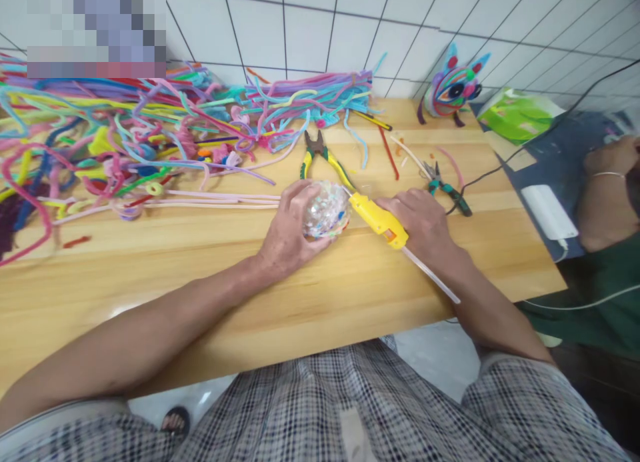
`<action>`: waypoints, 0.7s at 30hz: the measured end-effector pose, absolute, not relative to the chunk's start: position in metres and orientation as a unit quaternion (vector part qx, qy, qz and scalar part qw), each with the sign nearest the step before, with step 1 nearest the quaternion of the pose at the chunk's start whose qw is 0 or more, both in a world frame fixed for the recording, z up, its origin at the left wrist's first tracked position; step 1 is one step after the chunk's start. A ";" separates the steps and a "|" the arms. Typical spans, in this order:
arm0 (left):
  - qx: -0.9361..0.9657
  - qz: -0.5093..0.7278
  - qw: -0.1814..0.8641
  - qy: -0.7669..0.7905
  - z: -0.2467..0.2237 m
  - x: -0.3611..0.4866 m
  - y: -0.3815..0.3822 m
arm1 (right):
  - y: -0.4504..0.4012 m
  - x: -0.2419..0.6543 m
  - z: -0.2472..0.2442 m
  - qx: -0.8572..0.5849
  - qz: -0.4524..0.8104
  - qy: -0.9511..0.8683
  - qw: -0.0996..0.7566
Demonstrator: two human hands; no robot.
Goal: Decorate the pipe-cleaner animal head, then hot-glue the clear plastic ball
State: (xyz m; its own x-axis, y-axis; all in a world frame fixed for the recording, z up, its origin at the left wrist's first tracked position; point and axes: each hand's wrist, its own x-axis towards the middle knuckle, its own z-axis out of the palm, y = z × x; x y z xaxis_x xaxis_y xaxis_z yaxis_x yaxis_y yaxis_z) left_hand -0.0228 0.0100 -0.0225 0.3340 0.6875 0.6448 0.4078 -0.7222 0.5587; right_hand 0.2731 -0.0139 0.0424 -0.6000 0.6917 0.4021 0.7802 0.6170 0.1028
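Observation:
My left hand wraps around the left side of a clear, glittery ball-shaped piece with bits of colour along its lower right edge. In my right hand is a yellow hot glue gun, its nozzle pointing up and left at the ball's upper right edge. Whether the nozzle touches the ball, I cannot tell. A clear glue stick sticks out of the gun's rear. Just beyond the ball lie yellow and green pliers with their handles spread, partly hidden behind my left hand.
Many coloured pipe cleaners are heaped along the table's back left. Small green-handled pliers lie beyond my right hand. A colourful animal head stands at the back right, near a green packet. Another person's arm is at the far right, by a white box.

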 end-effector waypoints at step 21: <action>0.809 0.449 0.140 0.352 -0.024 -0.023 0.009 | -0.009 0.279 0.045 -0.428 -0.058 -0.891 0.139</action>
State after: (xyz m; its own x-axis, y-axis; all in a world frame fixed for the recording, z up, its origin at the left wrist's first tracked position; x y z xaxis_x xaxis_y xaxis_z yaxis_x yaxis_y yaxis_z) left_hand -0.0225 0.0091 -0.0237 0.3486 0.6947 0.6292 0.4436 -0.7136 0.5422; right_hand 0.2788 -0.0094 0.0454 -0.5940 0.7473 0.2980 0.7795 0.6262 -0.0164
